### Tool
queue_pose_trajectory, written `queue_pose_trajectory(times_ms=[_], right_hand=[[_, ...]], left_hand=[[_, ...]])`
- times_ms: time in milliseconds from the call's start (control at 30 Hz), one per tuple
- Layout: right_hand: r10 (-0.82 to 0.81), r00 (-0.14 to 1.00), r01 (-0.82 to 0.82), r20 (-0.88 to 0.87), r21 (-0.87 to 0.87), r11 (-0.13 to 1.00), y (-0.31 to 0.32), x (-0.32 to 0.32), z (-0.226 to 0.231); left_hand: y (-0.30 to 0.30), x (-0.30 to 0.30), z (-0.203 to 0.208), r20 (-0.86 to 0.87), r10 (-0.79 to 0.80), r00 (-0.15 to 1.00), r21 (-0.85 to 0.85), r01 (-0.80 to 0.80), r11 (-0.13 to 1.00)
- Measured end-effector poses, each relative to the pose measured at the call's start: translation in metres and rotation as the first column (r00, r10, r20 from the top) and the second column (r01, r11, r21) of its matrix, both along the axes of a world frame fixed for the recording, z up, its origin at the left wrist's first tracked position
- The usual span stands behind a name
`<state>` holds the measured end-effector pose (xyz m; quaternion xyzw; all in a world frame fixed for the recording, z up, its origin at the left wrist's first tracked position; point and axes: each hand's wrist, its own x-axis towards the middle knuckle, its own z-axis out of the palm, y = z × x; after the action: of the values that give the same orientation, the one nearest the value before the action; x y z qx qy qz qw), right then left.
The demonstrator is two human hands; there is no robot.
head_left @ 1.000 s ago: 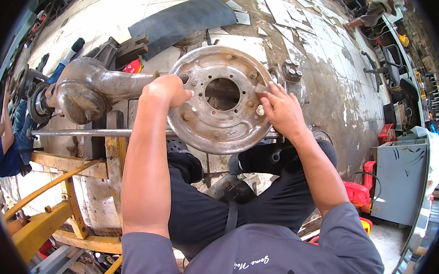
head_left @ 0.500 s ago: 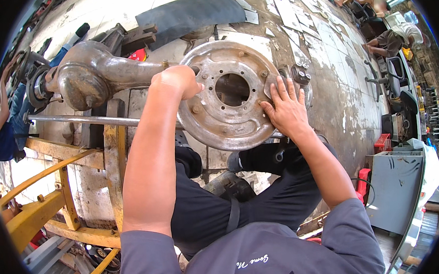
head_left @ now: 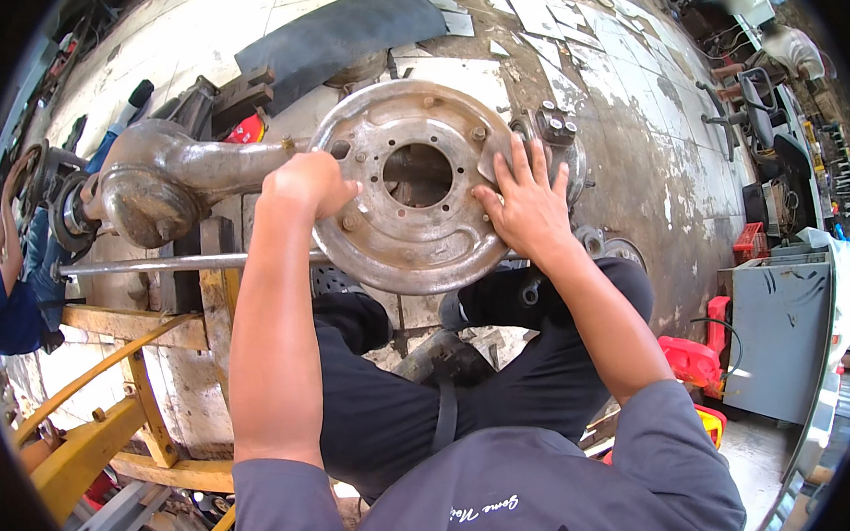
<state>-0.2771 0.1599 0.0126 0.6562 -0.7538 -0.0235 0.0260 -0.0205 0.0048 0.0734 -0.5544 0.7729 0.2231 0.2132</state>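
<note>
the left hand (head_left: 313, 185) is gripping a round metal plate (head_left: 423, 230) at nine o'clock, the plate sitting twelve o'clock of the lap (head_left: 374, 393). the right hand (head_left: 532, 207), more bunched a second ago, is spreading wide at three o'clock, seemingly pressing a thin grey piece (head_left: 488, 156) flat.

A grey cabinet (head_left: 783, 343) stands near 1 red crate (head_left: 751, 243).

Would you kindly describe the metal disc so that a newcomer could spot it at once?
Find the bulbous metal housing on the left and follow its tube right. The disc is between the left hand and the right hand. Unlike the housing, it is broad and round, with a large central hole ringed by small ones.
</note>
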Motion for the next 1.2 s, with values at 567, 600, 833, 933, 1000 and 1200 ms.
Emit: queue_pose_trajectory(times_ms=[567, 600, 833, 933, 1000, 1200], right_hand=[[0.031, 0.987, -0.02, -0.155, 0.069, 0.997, -0.013, 0.011, 0.009], [0.035, 0.988, -0.023, -0.15, 0.077, 0.997, -0.018, 0.013, 0.01], [0.063, 0.987, -0.058, -0.151, 0.037, 0.998, -0.016, 0.004, 0.005], [0.055, 0.986, -0.047, -0.16, 0.05, 0.998, -0.019, 0.007, 0.005], [0.059, 0.989, -0.049, -0.139, 0.075, 0.996, -0.008, 0.007, 0.008], [0.078, 0.985, -0.074, -0.155, 0.034, 0.997, -0.01, 0.004, 0.002]], left_hand=[[-0.004, 0.001, 0.005, -0.035, -0.024, 0.999, 0.062, 0.026, 0.998], [-0.003, 0.004, 0.001, -0.046, -0.016, 0.999, 0.048, 0.019, 0.999], [-0.006, 0.002, 0.006, -0.026, 0.01, 1.0, 0.087, -0.008, 0.996], [-0.004, 0.003, 0.0, -0.025, 0.027, 0.999, 0.074, -0.026, 0.997], [-0.001, 0.004, 0.0, -0.02, 0.026, 0.999, 0.038, -0.025, 0.999], [-0.005, -0.003, 0.004, 0.016, 0.012, 1.0, 0.091, -0.013, 0.996]])
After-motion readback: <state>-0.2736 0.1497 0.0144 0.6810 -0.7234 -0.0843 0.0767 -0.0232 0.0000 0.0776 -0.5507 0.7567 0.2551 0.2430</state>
